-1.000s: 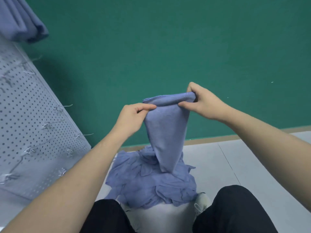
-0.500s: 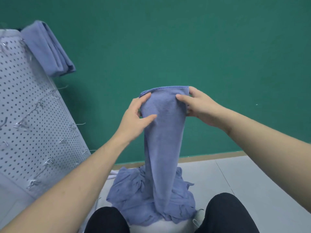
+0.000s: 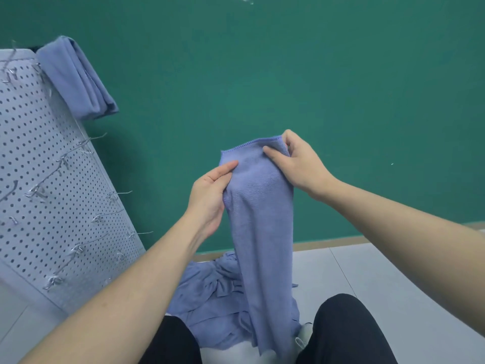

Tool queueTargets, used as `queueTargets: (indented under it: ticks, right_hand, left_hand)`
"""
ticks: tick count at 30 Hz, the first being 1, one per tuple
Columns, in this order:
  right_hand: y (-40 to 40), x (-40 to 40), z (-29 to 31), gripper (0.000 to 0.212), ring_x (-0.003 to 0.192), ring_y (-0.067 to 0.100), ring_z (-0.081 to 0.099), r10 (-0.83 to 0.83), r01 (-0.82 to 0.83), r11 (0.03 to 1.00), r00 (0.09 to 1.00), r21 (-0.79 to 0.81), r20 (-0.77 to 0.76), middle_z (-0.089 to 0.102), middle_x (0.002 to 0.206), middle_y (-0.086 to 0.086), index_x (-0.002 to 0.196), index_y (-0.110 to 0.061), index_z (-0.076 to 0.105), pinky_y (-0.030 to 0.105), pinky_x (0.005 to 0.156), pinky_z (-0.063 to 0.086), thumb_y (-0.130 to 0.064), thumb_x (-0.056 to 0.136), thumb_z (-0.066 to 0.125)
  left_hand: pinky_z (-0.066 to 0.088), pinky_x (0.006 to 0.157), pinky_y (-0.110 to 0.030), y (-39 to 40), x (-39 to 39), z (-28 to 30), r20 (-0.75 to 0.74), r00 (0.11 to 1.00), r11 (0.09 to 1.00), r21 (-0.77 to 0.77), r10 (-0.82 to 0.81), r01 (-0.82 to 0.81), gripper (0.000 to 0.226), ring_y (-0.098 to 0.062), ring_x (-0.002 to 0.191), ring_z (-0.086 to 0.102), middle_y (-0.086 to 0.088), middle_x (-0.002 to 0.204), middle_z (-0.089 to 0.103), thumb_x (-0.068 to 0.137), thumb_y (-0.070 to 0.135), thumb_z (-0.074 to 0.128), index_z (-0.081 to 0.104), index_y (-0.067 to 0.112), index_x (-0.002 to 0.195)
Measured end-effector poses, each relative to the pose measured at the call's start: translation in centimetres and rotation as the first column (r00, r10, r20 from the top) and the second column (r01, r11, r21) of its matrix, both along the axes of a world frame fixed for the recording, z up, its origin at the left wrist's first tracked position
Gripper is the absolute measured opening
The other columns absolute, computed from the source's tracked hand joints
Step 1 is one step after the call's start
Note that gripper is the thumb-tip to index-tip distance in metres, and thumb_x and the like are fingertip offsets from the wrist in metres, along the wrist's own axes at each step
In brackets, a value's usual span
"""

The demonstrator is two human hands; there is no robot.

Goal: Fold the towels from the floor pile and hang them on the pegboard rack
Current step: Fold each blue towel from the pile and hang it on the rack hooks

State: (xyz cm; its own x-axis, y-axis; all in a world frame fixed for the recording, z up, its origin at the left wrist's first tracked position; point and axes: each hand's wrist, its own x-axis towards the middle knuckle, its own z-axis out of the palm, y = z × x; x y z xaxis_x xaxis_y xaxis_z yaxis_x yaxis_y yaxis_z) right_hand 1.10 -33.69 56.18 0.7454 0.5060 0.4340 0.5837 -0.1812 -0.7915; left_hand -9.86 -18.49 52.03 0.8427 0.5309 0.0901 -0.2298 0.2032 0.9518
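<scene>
Towel (image 3: pixel 262 219) hangs folded lengthwise above the pile (image 3: pixel 215 298) on the floor, pinched at its top right corner by the right hand (image 3: pixel 299 164) and gripped along its left edge by the left hand (image 3: pixel 210 195). Left of the pile stands the pegboard (image 3: pixel 52 193), a folded towel (image 3: pixel 76 77) draped on its top.

open air in front of green wall (image 3: pixel 315 74) right of pegboard rack (image 3: pixel 52 193); hooks (image 3: pixel 115 195) jut out along its edge, folded towel (image 3: pixel 78 80) fills top corner, towel pile (image 3: pixel 210 298) covers floor between knees (image 3: pixel 349 327).
</scene>
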Motion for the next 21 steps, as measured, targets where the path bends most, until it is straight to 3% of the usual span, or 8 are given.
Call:
queueTargets:
  ticks: [3,5,7,10,12,15,17,21]
  right_hand:
    - [-0.1,-0.1,0.1,0.03,0.071,0.012,0.047,0.019,-0.014,0.998,0.997,0.065,-0.073,0.054,0.079,0.003,0.085,-0.009,0.049,0.033,0.069,0.043,-0.031,0.093,0.067]
    - [0.0,0.1,0.0,0.036,0.076,0.012,0.055,0.009,-0.002,0.998,0.994,0.071,-0.112,0.066,0.091,0.011,0.096,-0.001,0.055,0.038,0.077,0.052,-0.034,0.091,0.069]
    - [0.0,0.2,0.0,0.035,0.08,0.01,0.061,-0.004,0.013,0.999,0.984,0.048,-0.179,0.07,0.099,0.007,0.101,-0.006,0.058,0.037,0.083,0.054,-0.037,0.09,0.07]
    - [-0.4,0.5,0.1,0.029,0.08,0.012,0.063,0.01,0.009,0.998,0.943,0.058,-0.334,0.066,0.095,0.0,0.096,-0.017,0.054,0.033,0.075,0.053,-0.036,0.088,0.073]
    - [-0.7,0.7,0.0,0.031,0.085,0.018,0.065,0.062,0.011,0.99,0.861,0.14,-0.504,0.068,0.099,0.004,0.1,-0.014,0.056,0.034,0.076,0.052,-0.035,0.087,0.075]
    - [-0.9,-0.1,-1.0,0.045,0.105,0.027,0.07,0.267,-0.088,0.961,0.542,0.262,-0.797,0.071,0.12,0.015,0.114,-0.007,0.068,0.037,0.096,0.053,-0.046,0.091,0.066]
    - [-1.2,-1.0,-2.3,0.057,0.111,0.028,0.068,0.331,-0.205,0.941,0.386,0.269,-0.861,0.069,0.125,0.016,0.122,-0.008,0.069,0.039,0.103,0.049,-0.055,0.093,0.056]
    - [-1.9,-1.7,-4.9,0.063,0.122,0.028,0.061,0.341,-0.356,0.911,0.363,0.209,-0.867,0.064,0.135,0.012,0.137,-0.014,0.06,0.045,0.111,0.04,-0.055,0.09,0.057]
  left_hand:
    - [0.047,0.106,-0.032,-0.1,-0.4,-1.0,-0.017,0.998,0.989,0.129,-0.066,0.068,0.037,-0.007,0.12,0.063,0.009,0.13,0.067,0.1,0.012,0.057,0.062,0.03,0.132]
    - [0.042,0.108,-0.025,-0.3,-0.6,-1.7,-0.006,0.995,0.949,0.302,-0.096,0.094,0.056,0.003,0.127,0.054,0.019,0.139,0.057,0.091,0.019,0.069,0.051,0.038,0.14]
    - [0.039,0.102,-0.014,-0.7,-0.8,-2.1,-0.038,0.992,0.888,0.443,-0.121,0.125,0.082,0.013,0.128,0.046,0.029,0.139,0.046,0.081,0.021,0.077,0.037,0.037,0.151]
    - [0.039,0.107,-0.02,-0.9,-0.7,-2.3,-0.081,0.981,0.897,0.398,-0.174,0.192,0.097,0.011,0.131,0.045,0.028,0.143,0.041,0.075,0.017,0.078,0.028,0.035,0.156]
    - [0.039,0.114,-0.031,-0.8,-0.5,-2.2,-0.078,0.976,0.925,0.314,-0.202,0.216,0.096,0.003,0.134,0.046,0.021,0.151,0.04,0.076,0.009,0.075,0.028,0.034,0.156]
    - [0.04,0.114,-0.032,-1.0,-0.3,-1.5,-0.061,0.973,0.94,0.252,-0.223,0.231,0.093,-0.001,0.134,0.048,0.014,0.155,0.038,0.081,-0.003,0.071,0.027,0.03,0.157]
    - [0.043,0.111,-0.031,-1.1,-0.2,-1.1,-0.045,0.975,0.948,0.228,-0.219,0.224,0.087,-0.002,0.131,0.051,0.015,0.151,0.041,0.088,-0.009,0.065,0.026,0.028,0.157]
    - [0.046,0.108,-0.03,-0.3,-0.2,-0.8,-0.048,0.986,0.972,0.168,-0.157,0.163,0.086,0.005,0.121,0.056,0.029,0.13,0.046,0.09,-0.008,0.063,0.025,0.029,0.157]
